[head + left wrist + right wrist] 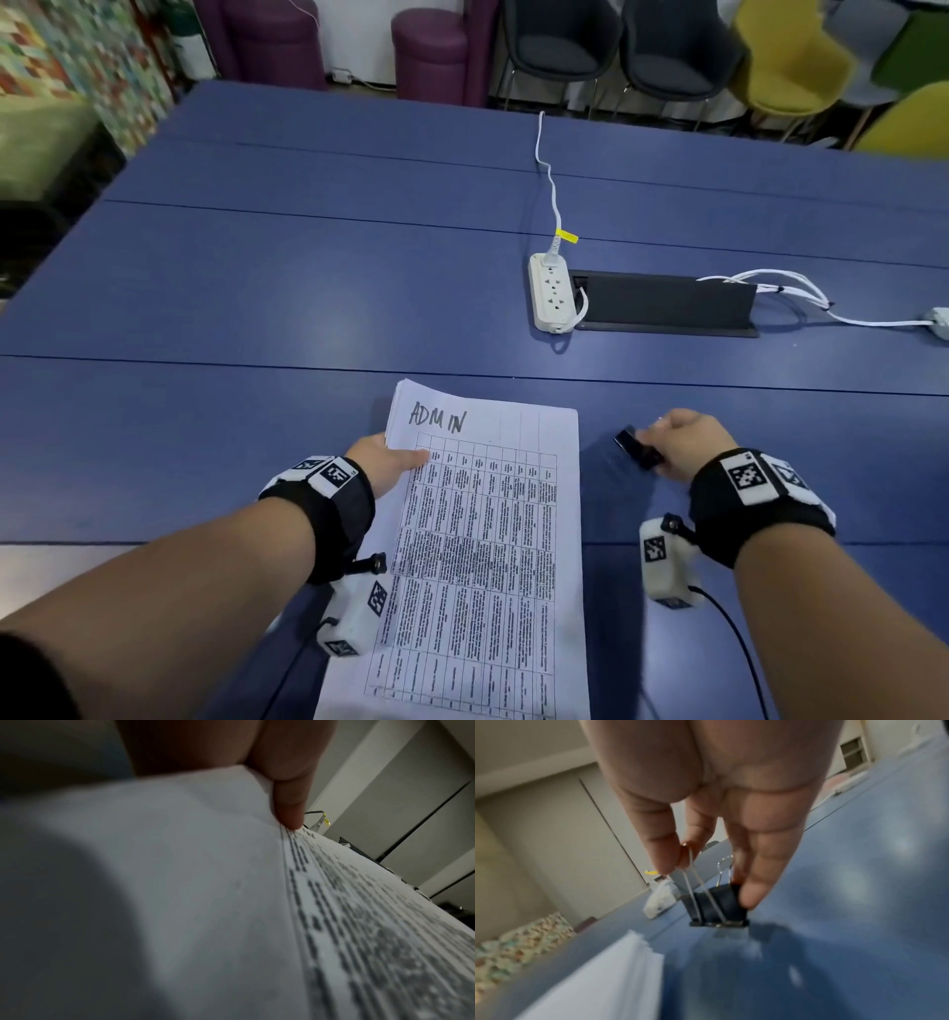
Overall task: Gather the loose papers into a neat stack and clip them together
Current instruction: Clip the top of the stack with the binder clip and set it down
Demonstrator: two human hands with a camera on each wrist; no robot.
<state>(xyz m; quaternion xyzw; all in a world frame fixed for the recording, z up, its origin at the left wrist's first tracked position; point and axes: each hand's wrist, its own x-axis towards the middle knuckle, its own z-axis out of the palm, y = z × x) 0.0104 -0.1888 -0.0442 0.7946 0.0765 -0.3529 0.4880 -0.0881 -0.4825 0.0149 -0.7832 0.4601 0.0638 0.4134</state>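
Observation:
A stack of printed papers point(482, 555) headed "ADMIN" lies on the blue table point(257, 308) in front of me. My left hand point(390, 462) holds the stack at its upper left edge, thumb on top of the sheet; the left wrist view shows the thumb point(287, 801) pressing the paper stack point(180, 882). To the right of the stack my right hand point(678, 442) pinches a black binder clip point(637, 448) just above the table. In the right wrist view the fingers point(757, 878) grip the clip point(717, 906) by its body and wire handles, with the stack's corner point(628, 959) nearby.
A white power strip point(552, 300) with its cable lies beyond the papers, next to a black cable hatch point(667, 306) with white cords point(801, 303). Purple stools point(436, 51), dark chairs point(616, 46) and yellow chairs point(791, 56) stand past the far edge.

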